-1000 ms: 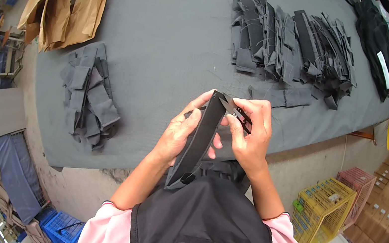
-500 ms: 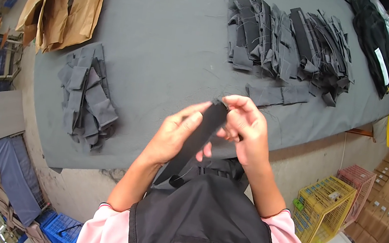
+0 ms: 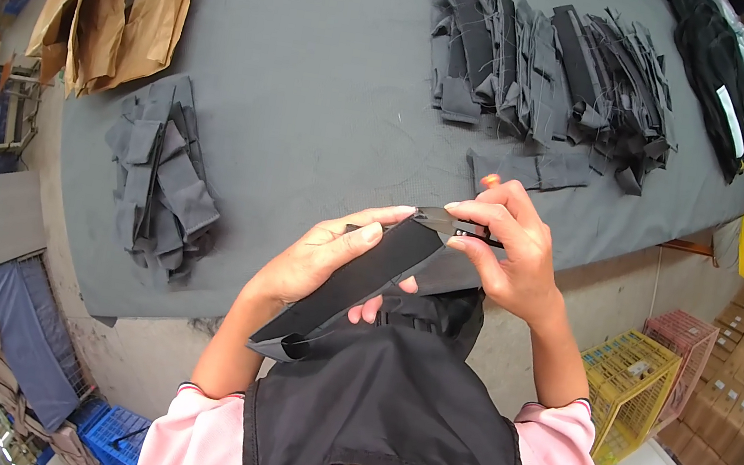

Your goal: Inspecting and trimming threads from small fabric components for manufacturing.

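Strip [image 3: 363,277], dark and folded, is held up between the person's front and the near edge of the tabletop [image 3: 308,79]. Its long axis runs on a slant, from a loose, looped lower end at the left, over the apron [image 3: 386,398], to an upper end that points away and to the right. The left hand [image 3: 315,258] is the nearer one: it is clamped on the strip from the left side, thumb lying on the upper face, some fingertips showing past the opposite edge. The right hand [image 3: 515,254] is on the other side, closed on the clippers [image 3: 439,219] between thumb and fingers. Their blades point left, across the strip's upper end, with the tips just beside the left forefinger. Whether the blades touch the cloth or only pass in front of it, I cannot tell. Beyond the right hand, a loose piece [image 3: 540,169] lies near the larger pile [image 3: 549,76].
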`<state>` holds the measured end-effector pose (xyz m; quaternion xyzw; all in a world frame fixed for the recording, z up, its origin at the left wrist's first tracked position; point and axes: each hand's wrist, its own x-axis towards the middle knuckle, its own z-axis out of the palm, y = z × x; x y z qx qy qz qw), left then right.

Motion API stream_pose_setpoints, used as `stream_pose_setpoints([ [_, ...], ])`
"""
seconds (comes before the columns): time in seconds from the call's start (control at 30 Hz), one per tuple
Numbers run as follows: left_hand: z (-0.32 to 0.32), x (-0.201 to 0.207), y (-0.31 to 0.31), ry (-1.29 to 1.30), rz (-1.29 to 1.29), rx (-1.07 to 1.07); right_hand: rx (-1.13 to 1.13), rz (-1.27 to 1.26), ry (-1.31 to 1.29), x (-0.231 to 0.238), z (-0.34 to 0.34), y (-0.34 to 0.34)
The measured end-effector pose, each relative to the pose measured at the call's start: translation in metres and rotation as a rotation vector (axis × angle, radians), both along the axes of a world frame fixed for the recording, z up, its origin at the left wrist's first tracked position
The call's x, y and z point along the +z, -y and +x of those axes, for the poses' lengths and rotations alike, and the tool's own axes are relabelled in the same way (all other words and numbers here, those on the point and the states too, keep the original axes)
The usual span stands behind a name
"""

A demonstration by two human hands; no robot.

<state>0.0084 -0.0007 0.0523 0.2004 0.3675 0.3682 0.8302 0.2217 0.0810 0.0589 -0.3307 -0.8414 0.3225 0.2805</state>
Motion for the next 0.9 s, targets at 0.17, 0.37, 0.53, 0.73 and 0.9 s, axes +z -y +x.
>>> stream_pose_setpoints([
  [0.17, -0.004, 0.000, 0.001, -0.037, -0.006, -0.084, 0.120, -0.060, 0.017, 0.005, -0.001, -0.006],
  [0.37, -0.005, -0.004, 0.002, -0.049, 0.007, -0.130, 0.197, 0.092, 0.045, 0.003, 0.002, -0.010],
  [0.53, -0.004, -0.006, 0.000, -0.099, 0.000, -0.124, 0.046, -0.012, -0.042, -0.001, 0.003, 0.004],
  [0.73, -0.002, -0.003, -0.001, -0.197, 0.036, -0.106, -0.067, 0.029, -0.058, -0.001, 0.003, 0.009],
  [0.9, 0.002, 0.000, 0.000, -0.448, 0.108, -0.117, -0.060, 0.002, 0.029, 0.003, 0.004, 0.015],
])
